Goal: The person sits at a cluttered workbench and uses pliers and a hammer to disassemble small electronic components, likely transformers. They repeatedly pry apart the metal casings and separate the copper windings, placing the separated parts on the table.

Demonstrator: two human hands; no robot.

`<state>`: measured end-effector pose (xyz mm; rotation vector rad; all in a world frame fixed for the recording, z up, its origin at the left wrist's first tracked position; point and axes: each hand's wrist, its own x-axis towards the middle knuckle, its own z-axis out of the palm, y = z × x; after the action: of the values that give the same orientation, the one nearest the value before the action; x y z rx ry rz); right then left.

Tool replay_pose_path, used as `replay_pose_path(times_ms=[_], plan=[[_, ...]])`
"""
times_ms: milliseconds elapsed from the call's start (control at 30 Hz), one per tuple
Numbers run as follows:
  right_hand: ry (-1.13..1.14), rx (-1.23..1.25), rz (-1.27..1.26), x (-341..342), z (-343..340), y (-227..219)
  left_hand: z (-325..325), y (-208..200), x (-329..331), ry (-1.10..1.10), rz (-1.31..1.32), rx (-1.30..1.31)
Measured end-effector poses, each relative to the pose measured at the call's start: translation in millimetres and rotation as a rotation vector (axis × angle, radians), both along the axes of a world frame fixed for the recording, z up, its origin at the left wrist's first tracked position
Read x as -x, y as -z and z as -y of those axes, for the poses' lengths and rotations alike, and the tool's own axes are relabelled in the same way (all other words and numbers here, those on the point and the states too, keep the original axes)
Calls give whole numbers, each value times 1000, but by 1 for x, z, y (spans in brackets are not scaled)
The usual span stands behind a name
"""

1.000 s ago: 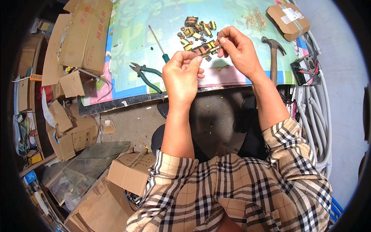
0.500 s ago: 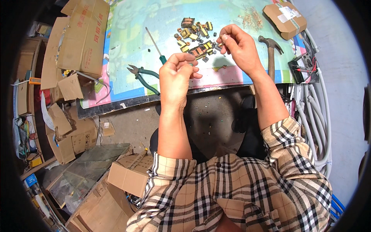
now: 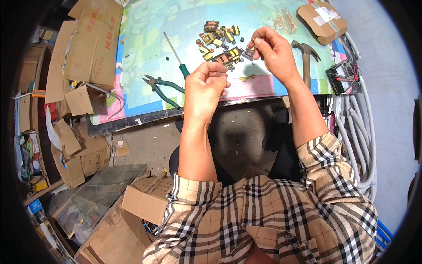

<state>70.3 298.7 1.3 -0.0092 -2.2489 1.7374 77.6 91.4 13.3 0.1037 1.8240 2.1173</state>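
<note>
Left hand (image 3: 205,90) curled, whether it grips anything I cannot tell, right hand (image 3: 274,55) pinching a dark part (image 3: 249,53), coils (image 3: 218,42) nearby, pliers (image 3: 154,83) on the table (image 3: 140,57)

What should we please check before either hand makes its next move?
1. Right hand grip secure: cannot tell; the detail is too small.
2. Left hand clear of the diagonal cutters: cannot tell; they overlap in view.
3. Screwdriver tip pointing away from the left hand: ok.
4. Claw hammer lying on the table: ok.
5. Copper-coloured wire scraps apart from the coil components: ok.
6. Floor free of loose bits: not ok.
</note>
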Motion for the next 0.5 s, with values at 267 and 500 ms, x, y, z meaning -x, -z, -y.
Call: replay_pose_path(times_ms=[267, 500], plan=[[108, -21, -53, 1, -9, -2, 10, 2, 3, -52, 28, 55], [70, -39, -8, -1, -3, -2, 1, -1, 3, -156, 120, -48]])
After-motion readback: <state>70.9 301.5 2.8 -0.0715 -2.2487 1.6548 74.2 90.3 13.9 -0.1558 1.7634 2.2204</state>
